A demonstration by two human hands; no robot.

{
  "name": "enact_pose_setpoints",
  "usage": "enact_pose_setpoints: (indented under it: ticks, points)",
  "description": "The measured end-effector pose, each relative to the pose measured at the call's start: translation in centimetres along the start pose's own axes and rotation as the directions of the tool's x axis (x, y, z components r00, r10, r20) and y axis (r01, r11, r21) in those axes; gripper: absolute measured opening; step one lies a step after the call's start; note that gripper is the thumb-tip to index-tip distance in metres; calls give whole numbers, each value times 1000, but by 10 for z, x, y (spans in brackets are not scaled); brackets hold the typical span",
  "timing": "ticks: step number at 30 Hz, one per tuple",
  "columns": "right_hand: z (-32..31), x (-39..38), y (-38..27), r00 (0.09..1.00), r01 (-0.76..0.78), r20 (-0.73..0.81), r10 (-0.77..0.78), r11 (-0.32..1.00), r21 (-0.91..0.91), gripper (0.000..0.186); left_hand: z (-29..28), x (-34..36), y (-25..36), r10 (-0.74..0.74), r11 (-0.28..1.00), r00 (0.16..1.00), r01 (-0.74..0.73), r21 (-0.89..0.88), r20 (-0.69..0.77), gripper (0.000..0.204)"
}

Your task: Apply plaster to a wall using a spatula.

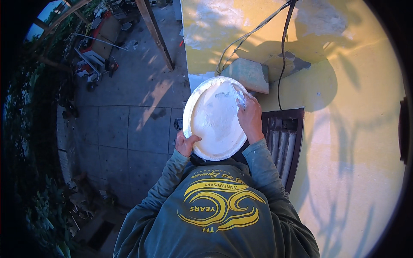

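Left grip point(185, 145) — round white lid point(188, 121)

A greenish-grey box point(247, 74) juts from the yellow wall point(348, 142), thin grey cables point(245, 39) running up from it; a dark cable point(282, 60) hangs just right of the box, its lower end near a brown-framed slatted panel point(282, 144); to the left, a wooden post point(155, 34) meets the grey paved floor point(114, 124); beyond it lies red-and-white clutter point(97, 49); leafy plants point(45, 217) fill the shadowed left edge.
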State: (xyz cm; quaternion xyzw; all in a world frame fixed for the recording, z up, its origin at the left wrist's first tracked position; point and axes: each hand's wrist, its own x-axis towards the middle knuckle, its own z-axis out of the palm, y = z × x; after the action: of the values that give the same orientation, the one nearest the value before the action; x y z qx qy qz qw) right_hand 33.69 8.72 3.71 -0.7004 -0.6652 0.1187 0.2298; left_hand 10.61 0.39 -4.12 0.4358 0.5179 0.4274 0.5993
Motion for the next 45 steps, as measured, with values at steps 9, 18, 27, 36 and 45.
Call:
enact_pose_setpoints:
  ticks: [9,18,27,36,45]
  points:
    - [9,-3,-23,988,153,12,-156,976,155,26,10,1,38,-3,996,1000,1,88,17,28]
    - [6,-25,32,834,-547,548,61,-32,836,27,24,11,39,44,993,998,-38,114,-51,27]
    - [-109,-42,97,840,-458,492,228,-188,869,31,0,13,-20,-2,997,975,-14,-70,-223,20]
    - [-285,113,117,885,258,464,35,793,-552,21,-11,22,-76,-201,943,939,109,-314,-278,25]
    - [-236,150,175,648,736,752,119,156,-659,28,15,23,-51,-269,846,963,240,-476,8,33]
